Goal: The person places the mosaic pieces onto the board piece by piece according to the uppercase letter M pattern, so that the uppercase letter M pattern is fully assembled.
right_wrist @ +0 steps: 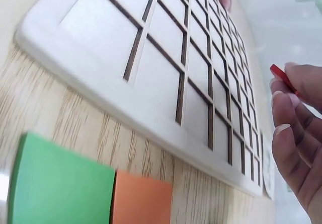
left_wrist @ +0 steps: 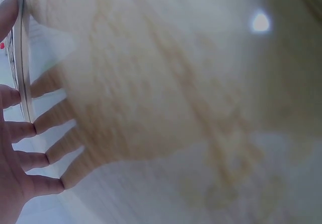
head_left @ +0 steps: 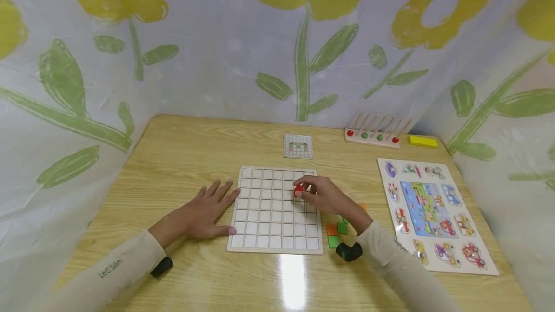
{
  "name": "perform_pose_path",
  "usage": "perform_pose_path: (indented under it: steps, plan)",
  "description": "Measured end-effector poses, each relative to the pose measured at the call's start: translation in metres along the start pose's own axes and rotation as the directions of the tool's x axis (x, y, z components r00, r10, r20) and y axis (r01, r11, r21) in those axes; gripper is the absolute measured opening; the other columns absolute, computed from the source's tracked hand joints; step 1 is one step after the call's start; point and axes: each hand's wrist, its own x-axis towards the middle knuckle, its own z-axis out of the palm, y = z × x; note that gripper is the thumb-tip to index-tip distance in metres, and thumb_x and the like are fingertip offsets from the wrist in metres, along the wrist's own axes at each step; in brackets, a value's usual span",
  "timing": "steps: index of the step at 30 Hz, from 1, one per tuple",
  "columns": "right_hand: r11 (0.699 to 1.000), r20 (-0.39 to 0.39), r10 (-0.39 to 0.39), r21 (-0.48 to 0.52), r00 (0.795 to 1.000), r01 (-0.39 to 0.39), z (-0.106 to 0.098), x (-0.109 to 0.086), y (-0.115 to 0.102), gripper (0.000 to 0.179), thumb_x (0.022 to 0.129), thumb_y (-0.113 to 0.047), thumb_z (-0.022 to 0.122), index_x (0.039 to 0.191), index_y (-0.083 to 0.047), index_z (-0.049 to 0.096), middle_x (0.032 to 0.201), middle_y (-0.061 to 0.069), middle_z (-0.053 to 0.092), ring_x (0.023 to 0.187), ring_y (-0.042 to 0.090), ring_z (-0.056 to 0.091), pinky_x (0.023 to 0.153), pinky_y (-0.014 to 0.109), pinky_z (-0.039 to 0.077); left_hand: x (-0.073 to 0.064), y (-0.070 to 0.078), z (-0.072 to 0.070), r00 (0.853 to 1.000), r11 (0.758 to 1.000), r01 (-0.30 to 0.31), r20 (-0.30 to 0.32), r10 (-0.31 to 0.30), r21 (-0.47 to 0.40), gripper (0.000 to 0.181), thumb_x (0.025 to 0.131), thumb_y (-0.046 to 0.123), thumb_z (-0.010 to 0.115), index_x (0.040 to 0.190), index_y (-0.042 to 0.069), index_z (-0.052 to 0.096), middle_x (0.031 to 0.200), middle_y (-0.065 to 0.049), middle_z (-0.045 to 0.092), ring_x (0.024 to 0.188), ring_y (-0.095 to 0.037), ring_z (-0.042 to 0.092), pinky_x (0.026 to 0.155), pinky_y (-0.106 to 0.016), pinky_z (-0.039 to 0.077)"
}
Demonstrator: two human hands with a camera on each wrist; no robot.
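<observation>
A pale wooden grid board [head_left: 263, 216] lies flat on the table. Spread out, my left hand [head_left: 205, 213] rests with its thumb and fingertips at the board's left edge; the left wrist view shows the fingers [left_wrist: 46, 184] mirrored in the glossy tabletop. Between thumb and fingers, my right hand [head_left: 323, 195] pinches a small red tile [right_wrist: 283, 78] above the board's upper right cells. Right of the board, partly under the right forearm, lie several loose tiles, among them a green tile [head_left: 342, 228] and an orange tile [head_left: 331, 229].
Behind the board lies a pattern card [head_left: 297, 146]. At the back right stand a peg rack [head_left: 373, 139] with red and green beads and a yellow block [head_left: 422, 141]. A picture puzzle board [head_left: 433, 249] lies to the right. Flowered sheeting [head_left: 208, 71] surrounds the table.
</observation>
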Motion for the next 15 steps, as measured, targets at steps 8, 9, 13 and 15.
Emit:
perform_pose_path:
  steps: [8,9,13,15]
  plan:
    - [1.000,0.007,-0.004,-0.004,1.000,0.004,0.009,0.010,-0.002,0.032,0.097,-0.009,0.064,0.129,-0.005,0.067,0.101,0.007,0.070,0.067,0.012,0.057,0.059,0.022,0.048,0.000,0.000,0.000,1.000,1.000,0.002,0.001,-0.002,0.003,0.097,0.092,0.071,0.051,0.162,0.013,0.018,0.167,-0.021,0.013,0.151,-0.052,0.012,0.111,-0.074,0.022]
    - [1.000,0.009,-0.002,-0.005,1.000,0.002,0.011,0.012,-0.002,0.032,0.097,-0.009,0.064,0.129,-0.005,0.067,0.101,0.007,0.070,0.066,0.012,0.056,0.059,0.022,0.047,0.000,0.000,0.000,1.000,1.000,0.003,0.004,-0.003,0.006,0.097,0.092,0.072,0.051,0.162,0.013,0.018,0.167,-0.021,0.013,0.151,-0.051,0.012,0.111,-0.074,0.023]
    - [1.000,0.008,0.008,0.004,1.000,-0.008,0.017,0.017,-0.004,0.029,0.096,-0.010,0.067,0.125,-0.005,0.068,0.096,0.007,0.069,0.062,0.010,0.053,0.057,0.022,0.046,0.000,0.000,0.000,1.000,1.000,0.005,0.006,-0.005,0.008,0.097,0.092,0.072,0.050,0.162,0.013,0.018,0.167,-0.021,0.013,0.151,-0.051,0.012,0.111,-0.074,0.023]
    - [1.000,0.004,0.017,0.007,1.000,-0.017,0.020,0.019,-0.006,0.027,0.095,-0.011,0.069,0.122,-0.005,0.069,0.094,0.005,0.068,0.062,0.009,0.052,0.058,0.022,0.045,0.000,-0.001,0.001,1.000,1.000,0.004,0.007,-0.005,0.008,0.097,0.092,0.072,0.050,0.163,0.014,0.018,0.167,-0.021,0.012,0.151,-0.051,0.012,0.111,-0.074,0.023]
